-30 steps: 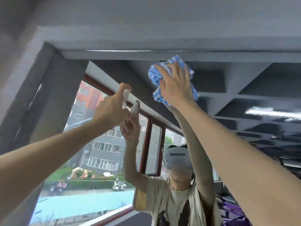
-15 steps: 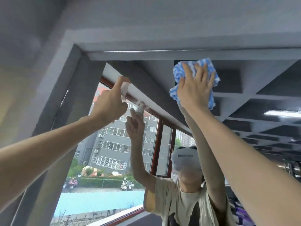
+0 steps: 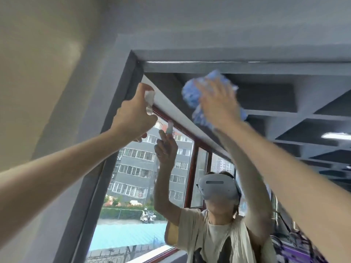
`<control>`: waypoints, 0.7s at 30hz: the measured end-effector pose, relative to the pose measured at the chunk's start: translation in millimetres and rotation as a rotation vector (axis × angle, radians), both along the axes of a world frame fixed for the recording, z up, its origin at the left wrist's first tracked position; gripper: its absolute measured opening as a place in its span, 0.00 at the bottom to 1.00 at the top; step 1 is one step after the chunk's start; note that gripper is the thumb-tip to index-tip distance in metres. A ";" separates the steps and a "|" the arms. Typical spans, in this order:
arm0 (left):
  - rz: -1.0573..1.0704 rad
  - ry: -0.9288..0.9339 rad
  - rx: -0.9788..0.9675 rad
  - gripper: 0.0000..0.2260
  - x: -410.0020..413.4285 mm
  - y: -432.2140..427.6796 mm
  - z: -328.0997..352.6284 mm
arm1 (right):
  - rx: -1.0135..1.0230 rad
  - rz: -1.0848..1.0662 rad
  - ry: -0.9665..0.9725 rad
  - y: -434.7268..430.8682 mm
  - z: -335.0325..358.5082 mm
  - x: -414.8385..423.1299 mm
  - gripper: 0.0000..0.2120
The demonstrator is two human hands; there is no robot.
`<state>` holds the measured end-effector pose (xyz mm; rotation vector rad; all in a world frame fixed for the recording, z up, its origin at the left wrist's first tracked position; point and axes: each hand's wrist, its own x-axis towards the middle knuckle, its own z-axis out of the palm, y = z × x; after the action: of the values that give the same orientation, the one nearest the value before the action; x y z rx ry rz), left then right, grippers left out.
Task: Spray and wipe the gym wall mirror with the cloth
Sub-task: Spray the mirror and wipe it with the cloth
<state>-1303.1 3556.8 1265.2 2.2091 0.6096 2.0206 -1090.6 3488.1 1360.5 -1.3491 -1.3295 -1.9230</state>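
Note:
The wall mirror [image 3: 266, 95] fills the right and middle of the view, its top left corner near the grey frame. My right hand [image 3: 218, 105] presses a blue and white checked cloth [image 3: 197, 95] flat against the upper glass, fingers spread; both are blurred. My left hand [image 3: 133, 118] grips a small clear spray bottle with a white nozzle [image 3: 149, 97], raised near the mirror's upper left corner. The reflection shows a person with a headset and both arms raised.
A dark grey mirror frame [image 3: 121, 103] runs down the left side, with a pale wall [image 3: 38, 73] beyond it. The mirror reflects a red-framed window, buildings outside, and a dark coffered ceiling with a strip light.
The view has swung left and up, so the mirror's top left corner shows. My right hand with the cloth has slid across the glass and blurs; my left hand holds the bottle raised.

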 end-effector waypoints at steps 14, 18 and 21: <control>-0.103 -0.035 0.011 0.21 -64.7 62.0 -3.6 | -0.157 -0.158 0.037 124.3 12.3 -112.5 0.32; -0.256 -0.102 -0.060 0.20 -54.6 65.2 -18.5 | -0.225 -0.077 -0.183 129.3 -133.7 -100.0 0.30; -0.333 -0.069 -0.066 0.19 -41.4 58.0 -33.2 | -0.355 -0.095 -0.341 108.2 -160.7 -78.4 0.25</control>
<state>-1344.5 3614.8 1232.0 2.0327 0.2739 1.8685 -1169.0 3596.3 1199.8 -1.2974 -1.8751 -2.1233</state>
